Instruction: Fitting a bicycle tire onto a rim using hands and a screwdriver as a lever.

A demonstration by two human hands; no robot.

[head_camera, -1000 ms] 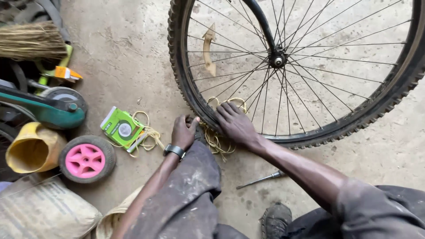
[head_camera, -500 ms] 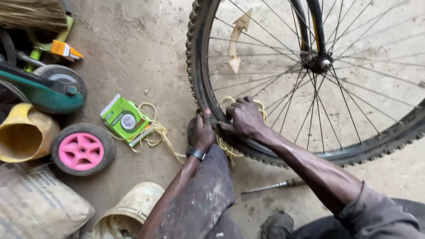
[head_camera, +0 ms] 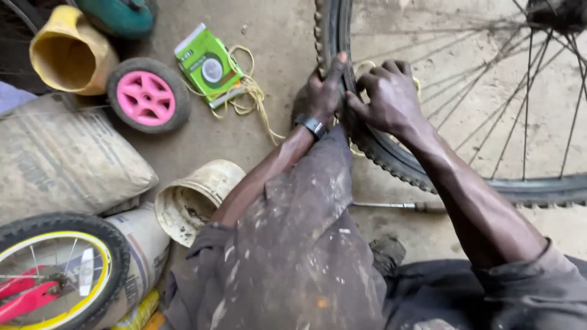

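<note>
Both hands clamped on bicycle tyre (head_camera: 391, 160) at rim: left hand (head_camera: 319, 95) gripping knobbly tread, right hand (head_camera: 386, 96) curled over inner edge. Risk of pinched fingers against spokes (head_camera: 489, 91), should grip slip.

Green rectangular packet (head_camera: 211, 66) with round emblem, on floor beside pink wheel (head_camera: 147, 98); grey printed sack (head_camera: 61, 159) lower left.

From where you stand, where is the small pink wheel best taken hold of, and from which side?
Probably by the black rubber rim of the small pink wheel, coming from above. It lies flat on the floor with its hub face up, so the rim's opposite edges are free, though the yellow funnel crowds its upper-left side.
</note>
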